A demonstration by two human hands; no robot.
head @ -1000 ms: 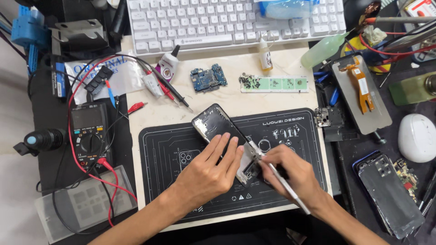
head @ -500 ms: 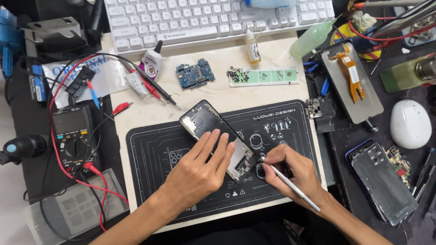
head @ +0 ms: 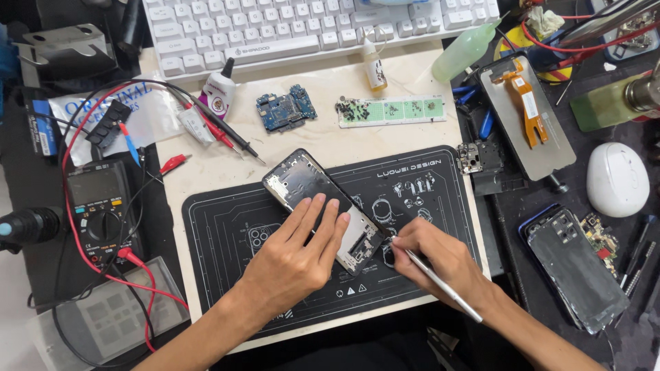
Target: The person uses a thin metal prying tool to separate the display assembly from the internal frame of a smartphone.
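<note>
- Everything below is placed against the black repair mat (head: 227, 227) that lies on my pale worktop (head: 302, 141); I go from left to right.
- Well left of the mat, on a dark side surface, sits a black multimeter (head: 102, 209) with red and black leads looping around it; a clear plastic tray (head: 103, 319) lies just below it.
- Beyond the mat's far left corner lie a white plastic bag (head: 148, 113), two probe tips and a small white bottle with a black cap (head: 218, 88).
- Along the far edge of the worktop runs a white keyboard (head: 302, 27).
- Between keyboard and mat lie a blue circuit board (head: 285, 108) and a green strip holding tiny screws (head: 392, 110).
- On the mat, near its middle, an opened phone frame (head: 302, 180) lies slanted, its top toward the mat's far left.
- My left hand (head: 299, 257) lies flat on the frame, fingers spread and pressing it down.
- My right hand (head: 440, 257) pinches a thin metal tool (head: 443, 285) like a pen, its tip at the frame's lower right edge.
- Right of the mat, on a dark surface, lie a phone screen with an orange flex cable (head: 529, 117), a white mouse (head: 617, 180) and another phone shell (head: 576, 268).
</note>
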